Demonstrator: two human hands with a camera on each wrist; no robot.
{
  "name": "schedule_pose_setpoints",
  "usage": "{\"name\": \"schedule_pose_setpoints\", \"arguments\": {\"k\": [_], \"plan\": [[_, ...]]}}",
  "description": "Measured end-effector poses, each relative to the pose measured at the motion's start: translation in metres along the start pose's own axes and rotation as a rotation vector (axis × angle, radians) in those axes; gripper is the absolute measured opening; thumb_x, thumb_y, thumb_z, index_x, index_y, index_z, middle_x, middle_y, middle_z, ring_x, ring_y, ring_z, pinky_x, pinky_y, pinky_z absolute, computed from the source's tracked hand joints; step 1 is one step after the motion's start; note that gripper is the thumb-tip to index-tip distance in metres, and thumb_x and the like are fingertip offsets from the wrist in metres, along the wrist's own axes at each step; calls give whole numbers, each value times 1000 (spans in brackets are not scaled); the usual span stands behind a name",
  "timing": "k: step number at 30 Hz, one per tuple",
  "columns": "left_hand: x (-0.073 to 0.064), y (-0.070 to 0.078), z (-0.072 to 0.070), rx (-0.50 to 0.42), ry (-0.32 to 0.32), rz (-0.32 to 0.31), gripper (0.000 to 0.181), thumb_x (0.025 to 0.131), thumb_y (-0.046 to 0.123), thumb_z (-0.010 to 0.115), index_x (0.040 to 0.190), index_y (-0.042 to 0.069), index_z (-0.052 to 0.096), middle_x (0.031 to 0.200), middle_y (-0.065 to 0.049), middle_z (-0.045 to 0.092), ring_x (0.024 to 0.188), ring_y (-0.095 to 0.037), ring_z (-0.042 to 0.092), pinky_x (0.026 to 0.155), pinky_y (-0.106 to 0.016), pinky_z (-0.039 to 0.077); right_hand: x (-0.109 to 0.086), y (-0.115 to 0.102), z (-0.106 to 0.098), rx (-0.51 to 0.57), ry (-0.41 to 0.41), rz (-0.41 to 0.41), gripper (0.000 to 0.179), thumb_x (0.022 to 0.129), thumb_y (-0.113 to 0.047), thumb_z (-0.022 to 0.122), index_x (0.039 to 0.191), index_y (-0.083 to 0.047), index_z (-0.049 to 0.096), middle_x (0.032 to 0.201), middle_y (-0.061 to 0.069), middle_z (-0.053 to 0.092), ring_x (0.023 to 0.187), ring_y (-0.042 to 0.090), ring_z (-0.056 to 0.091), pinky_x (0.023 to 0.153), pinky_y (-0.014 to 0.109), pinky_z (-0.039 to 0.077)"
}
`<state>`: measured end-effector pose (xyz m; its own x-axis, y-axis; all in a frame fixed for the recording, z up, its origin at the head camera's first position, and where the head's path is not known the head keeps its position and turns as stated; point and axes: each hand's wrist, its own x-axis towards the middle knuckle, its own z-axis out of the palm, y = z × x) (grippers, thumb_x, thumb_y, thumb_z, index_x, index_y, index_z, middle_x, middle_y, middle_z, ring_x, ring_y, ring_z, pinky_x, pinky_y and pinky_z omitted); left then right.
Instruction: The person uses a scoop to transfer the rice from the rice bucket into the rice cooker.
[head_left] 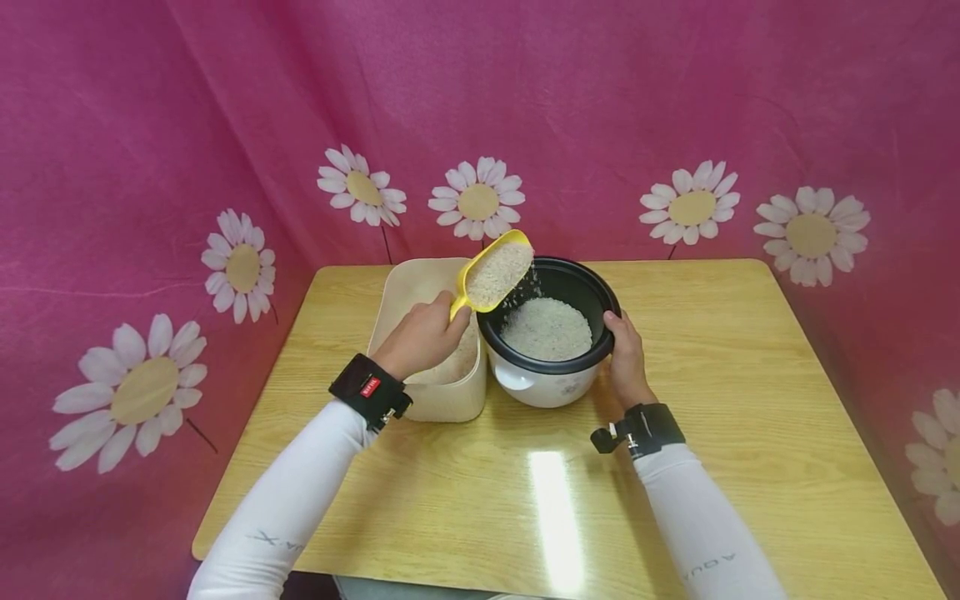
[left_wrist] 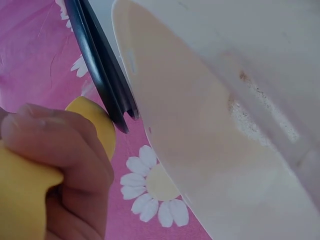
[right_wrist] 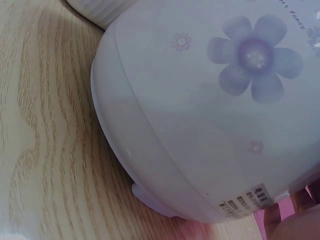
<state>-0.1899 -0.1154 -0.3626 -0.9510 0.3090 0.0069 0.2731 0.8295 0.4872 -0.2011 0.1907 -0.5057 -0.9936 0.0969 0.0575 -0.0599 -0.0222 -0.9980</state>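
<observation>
My left hand (head_left: 431,335) grips the handle of a yellow scoop (head_left: 469,272) heaped with rice. The scoop is tilted over the left rim of a rice cooker (head_left: 551,390), and loose grains fall from its lip. Inside the cooker's dark pot lies a mound of white rice (head_left: 549,330). On the cooker's right side, my right hand (head_left: 628,354) holds the rim, thumb on top and fingers down the outside wall. Left of the cooker stands a cream bin (head_left: 438,407) with rice low inside, under my left hand. The left wrist view shows the fingers curled round the yellow handle (left_wrist: 22,185).
Bin and cooker stand side by side on a wood-grain table (head_left: 720,350). A pink curtain (head_left: 585,100) with white daisies hangs behind and at both sides. The cooker's white, flower-printed wall fills most of the right wrist view.
</observation>
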Motion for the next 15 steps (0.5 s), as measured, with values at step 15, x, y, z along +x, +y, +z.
{"name": "schedule_pose_setpoints", "arguments": {"k": [15], "plan": [[-1,6,5,68,6,24,30,107,31,44,110,2,51,74,-6,50,60,-21,55,50,-28,39,0,-2,1,-14,-8,-12,56,108,-50,33,154,-23,46,159,1,48,145,10,40,127,42,24]]}}
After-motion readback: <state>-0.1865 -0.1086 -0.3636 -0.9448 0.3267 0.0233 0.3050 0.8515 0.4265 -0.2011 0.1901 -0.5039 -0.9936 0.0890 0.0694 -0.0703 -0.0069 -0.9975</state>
